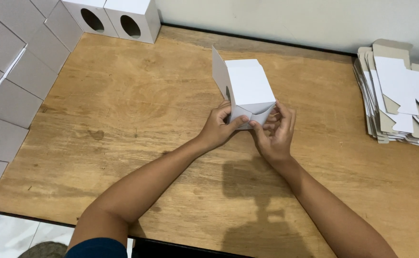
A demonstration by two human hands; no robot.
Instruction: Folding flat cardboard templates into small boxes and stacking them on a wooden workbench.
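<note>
A white cardboard box (246, 83) lies on the wooden table (138, 110), its far lid flap standing up and its near end turned toward me. My left hand (218, 128) grips the near end from the left, thumb pressed on the folded bottom flaps. My right hand (275, 133) holds the same end from the right, fingers curled around the flaps. Both hands are closed on the box.
A stack of flat, unfolded box blanks (400, 95) lies at the table's right edge. Several assembled white boxes (13, 76) line the left side, and two with oval windows (118, 19) stand at the back left. A pale wall runs behind the table.
</note>
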